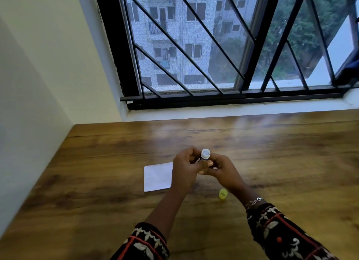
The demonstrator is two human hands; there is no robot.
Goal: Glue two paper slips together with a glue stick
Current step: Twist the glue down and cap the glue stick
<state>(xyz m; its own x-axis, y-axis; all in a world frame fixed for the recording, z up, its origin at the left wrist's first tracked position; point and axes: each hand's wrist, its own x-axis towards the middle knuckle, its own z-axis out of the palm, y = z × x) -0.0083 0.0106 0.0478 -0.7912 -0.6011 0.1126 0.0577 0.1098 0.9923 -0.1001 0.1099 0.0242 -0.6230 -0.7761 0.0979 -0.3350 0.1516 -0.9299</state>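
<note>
Both of my hands hold an uncapped glue stick (205, 155) upright above the wooden table (97, 162), its white open tip pointing up and away. My left hand (184, 167) wraps the tube from the left, and my right hand (219, 169) grips its lower end from the right. The yellow-green cap (223, 194) lies on the table under my right wrist. A white paper slip (157, 176) lies flat just left of my left hand, partly hidden by it. I cannot make out a second slip.
The table meets a cream wall (48, 75) on the left. At the back runs a white sill beneath a black-barred window (194, 56). My patterned dark sleeves (281, 232) come in from the bottom edge.
</note>
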